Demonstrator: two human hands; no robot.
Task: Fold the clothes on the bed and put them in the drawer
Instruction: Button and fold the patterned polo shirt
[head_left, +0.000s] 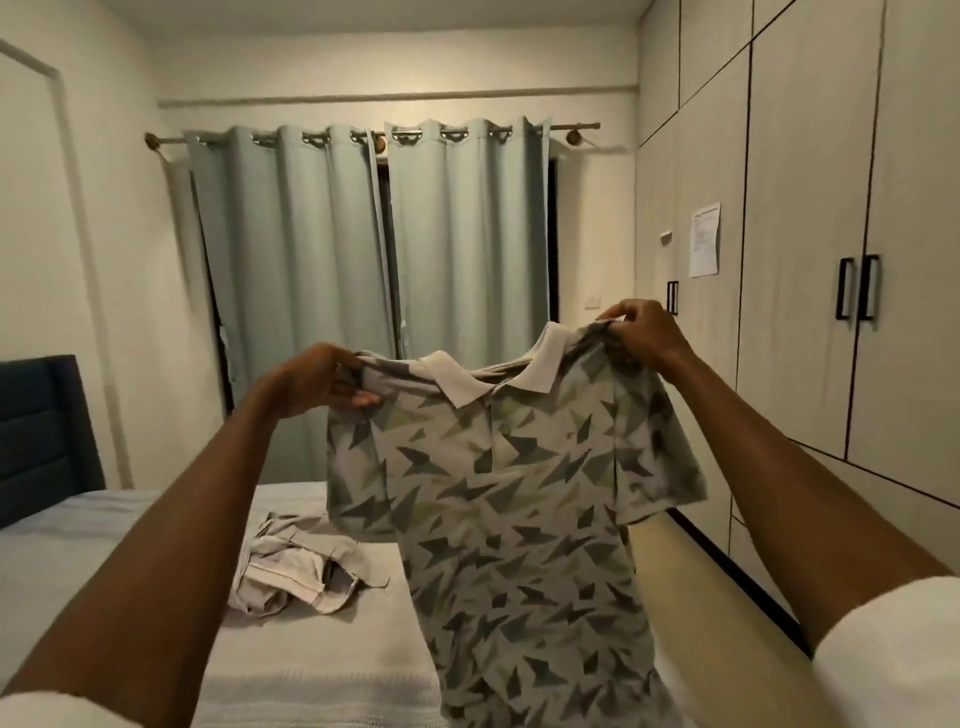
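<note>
1. Pale green curtains (363, 291) hang behind a bed with a light grey cover (311, 675), and tall cream wardrobe doors (810, 260) stand along its right side.
2. Both hands hold up a grey polo shirt with green and dark arrow shapes and a white collar (519, 519) over the bed's right edge.
3. Left hand (317, 382) fingers curl round one shoulder; right hand (636, 332) fingers pinch the other.
4. A crumpled beige garment (291, 571) waits mid-bed.
5. Keep both shoulders level, then lay the shirt down flat and smooth before folding.
</note>
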